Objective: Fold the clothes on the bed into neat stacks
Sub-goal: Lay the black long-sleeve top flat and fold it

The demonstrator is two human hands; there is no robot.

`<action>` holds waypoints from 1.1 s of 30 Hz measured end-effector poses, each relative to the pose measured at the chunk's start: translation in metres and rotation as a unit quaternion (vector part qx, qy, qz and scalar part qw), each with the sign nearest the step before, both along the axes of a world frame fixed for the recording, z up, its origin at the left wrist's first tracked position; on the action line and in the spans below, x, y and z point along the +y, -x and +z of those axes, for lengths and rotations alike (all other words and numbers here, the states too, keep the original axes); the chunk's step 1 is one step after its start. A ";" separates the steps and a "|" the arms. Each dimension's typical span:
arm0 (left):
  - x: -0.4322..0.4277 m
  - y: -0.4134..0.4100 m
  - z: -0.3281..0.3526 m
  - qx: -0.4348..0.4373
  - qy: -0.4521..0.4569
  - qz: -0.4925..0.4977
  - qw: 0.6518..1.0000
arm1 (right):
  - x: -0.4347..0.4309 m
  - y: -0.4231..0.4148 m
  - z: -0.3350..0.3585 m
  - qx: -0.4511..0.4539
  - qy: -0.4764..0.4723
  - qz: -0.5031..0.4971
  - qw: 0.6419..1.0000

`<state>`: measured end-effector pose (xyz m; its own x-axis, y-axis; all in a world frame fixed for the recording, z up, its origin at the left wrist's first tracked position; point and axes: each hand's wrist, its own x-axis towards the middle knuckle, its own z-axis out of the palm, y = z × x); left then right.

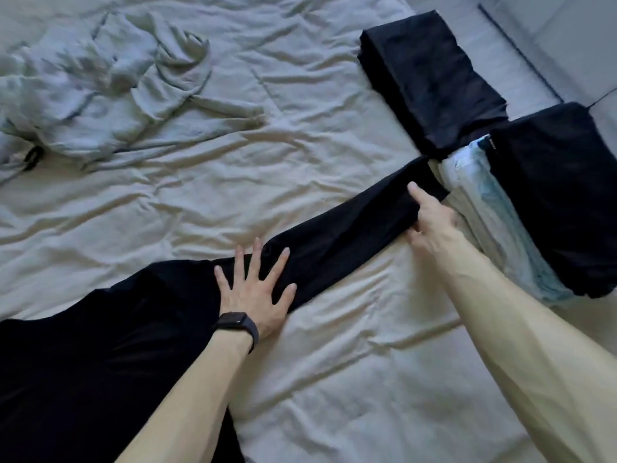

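A long black garment (337, 235) lies stretched across the bed from the lower left toward the right. My left hand (257, 289), with a dark watch on the wrist, presses flat on its middle with fingers spread. My right hand (430, 215) pinches the narrow far end of the garment, thumb on top. A folded black stack (430, 81) sits at the upper right. Beside it stands a second stack (547, 198) with a black piece on top and white and light blue pieces (480, 195) underneath.
A crumpled pale grey-green garment (110, 88) lies at the upper left of the beige wrinkled bedsheet (253, 182). The bed's right edge and the floor (567, 38) show at the upper right.
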<state>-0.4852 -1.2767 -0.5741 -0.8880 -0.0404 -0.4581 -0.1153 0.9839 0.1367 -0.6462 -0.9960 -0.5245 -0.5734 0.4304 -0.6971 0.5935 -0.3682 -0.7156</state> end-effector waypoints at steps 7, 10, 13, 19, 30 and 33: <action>0.005 0.012 -0.009 -0.056 0.008 0.002 0.998 | 0.008 0.002 -0.004 0.037 -0.054 0.073 0.995; 0.005 0.021 0.015 -0.083 -0.069 0.054 0.993 | -0.017 -0.027 0.021 0.083 -0.102 0.173 0.976; 0.010 0.027 0.067 0.008 -0.314 0.238 0.919 | -0.057 -0.071 0.051 0.158 -0.161 0.318 0.921; -0.005 -0.008 0.162 -0.027 -0.624 0.442 0.644 | -0.131 -0.159 0.091 0.282 -0.315 0.561 0.711; -0.102 -0.228 0.204 0.149 -0.557 0.569 0.586 | -0.197 -0.411 0.076 0.176 -0.310 0.592 0.723; -0.117 -0.309 0.197 0.173 -0.528 0.609 0.566 | -0.197 -0.476 0.039 0.081 -0.363 0.733 0.569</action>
